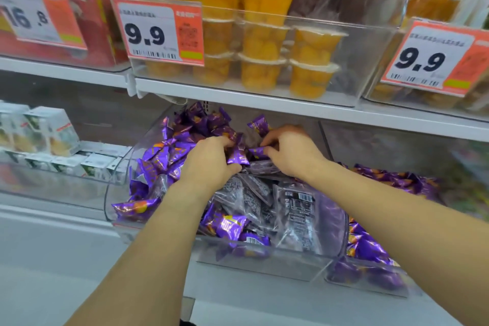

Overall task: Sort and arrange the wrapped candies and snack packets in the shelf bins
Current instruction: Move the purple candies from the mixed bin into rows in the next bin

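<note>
Hands: left grip (211, 159) and right grip (288, 152) each pinching purple candies (238, 157) mid-bin (264, 257).

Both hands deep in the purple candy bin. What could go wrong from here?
1. The bin is heaped; one purple packet already sticks out past its left wall, so more raking could spill it.
2. The left hand and right hand pinch packets close together and may tug the same one.
3. Grey packets lie mixed in and could get buried.

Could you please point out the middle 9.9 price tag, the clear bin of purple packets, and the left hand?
Middle 9.9 price tag (148, 34): head view, on the digits.
Clear bin (264, 262): head view, front wall.
Left hand (209, 161): head view, back of hand.
</note>
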